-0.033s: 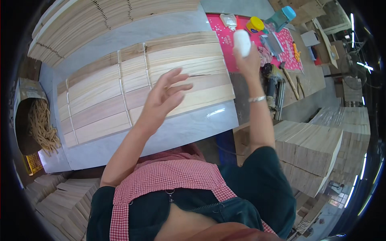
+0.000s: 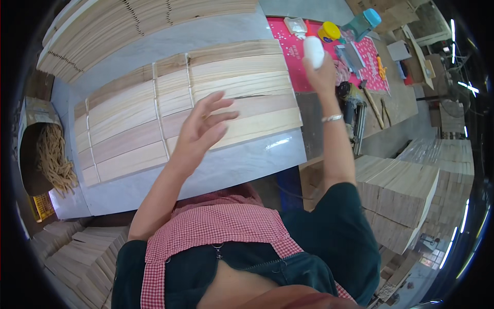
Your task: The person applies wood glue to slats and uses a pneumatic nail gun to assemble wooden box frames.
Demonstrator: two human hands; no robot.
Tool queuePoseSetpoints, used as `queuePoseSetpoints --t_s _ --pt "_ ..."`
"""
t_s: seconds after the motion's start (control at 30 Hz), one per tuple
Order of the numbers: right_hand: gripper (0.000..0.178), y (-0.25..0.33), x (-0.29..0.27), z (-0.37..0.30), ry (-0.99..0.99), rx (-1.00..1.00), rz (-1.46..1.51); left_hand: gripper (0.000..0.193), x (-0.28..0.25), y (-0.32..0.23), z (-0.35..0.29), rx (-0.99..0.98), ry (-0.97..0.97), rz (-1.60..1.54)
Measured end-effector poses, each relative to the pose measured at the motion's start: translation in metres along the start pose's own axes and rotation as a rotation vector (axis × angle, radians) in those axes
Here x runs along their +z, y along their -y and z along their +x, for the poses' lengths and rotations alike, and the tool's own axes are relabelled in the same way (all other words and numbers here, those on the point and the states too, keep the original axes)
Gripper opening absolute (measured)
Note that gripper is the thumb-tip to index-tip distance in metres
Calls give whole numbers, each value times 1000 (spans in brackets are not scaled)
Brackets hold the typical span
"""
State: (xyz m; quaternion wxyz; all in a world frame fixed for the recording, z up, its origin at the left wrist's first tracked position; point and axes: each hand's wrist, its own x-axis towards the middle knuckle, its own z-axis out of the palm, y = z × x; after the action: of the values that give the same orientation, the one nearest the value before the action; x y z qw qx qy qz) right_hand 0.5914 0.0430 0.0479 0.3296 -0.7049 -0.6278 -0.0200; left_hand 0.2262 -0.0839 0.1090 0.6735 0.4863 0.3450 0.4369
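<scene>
My right hand (image 2: 323,77) is closed around a white squeeze bottle (image 2: 314,52) with a red tip, held over the pink mat at the right. My left hand (image 2: 202,123) hangs above the front of a wide panel of pale wooden slats (image 2: 252,77), its fingers spread and holding nothing. Three narrow white lines (image 2: 159,113) cross the slats on the left part of the panel; whether they are cord or glue I cannot tell. The panel lies on a grey-white marbled table (image 2: 257,154).
Stacked slats (image 2: 103,31) stand at the far left, near a box of tan strips (image 2: 51,159). On the pink mat (image 2: 285,38) are a yellow tub (image 2: 329,32) and a teal-lidded jar (image 2: 363,23). A hammer (image 2: 373,103) and nail gun (image 2: 351,116) lie nearer. Wood stacks (image 2: 396,185) rise at right.
My left hand has shifted slightly left and toward me. My right hand has moved a little to the right with the squeeze bottle.
</scene>
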Motion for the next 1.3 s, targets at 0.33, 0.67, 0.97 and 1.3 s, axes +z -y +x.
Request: queuePoseSetpoints --t_s 0.33,0.67,0.97,1.3 --pt "90 -39 33 39 -22 -101 -531 67 -155 -9 -168 61 -571 1223" --pt "79 90 -32 -149 400 -607 -75 77 -287 15 -264 -70 -670 1576" --pt "59 81 -15 -153 354 -603 -275 82 -311 11 -235 -72 -698 1811" --pt "53 76 4 -121 356 -673 -379 90 -313 21 -210 91 -722 1880"
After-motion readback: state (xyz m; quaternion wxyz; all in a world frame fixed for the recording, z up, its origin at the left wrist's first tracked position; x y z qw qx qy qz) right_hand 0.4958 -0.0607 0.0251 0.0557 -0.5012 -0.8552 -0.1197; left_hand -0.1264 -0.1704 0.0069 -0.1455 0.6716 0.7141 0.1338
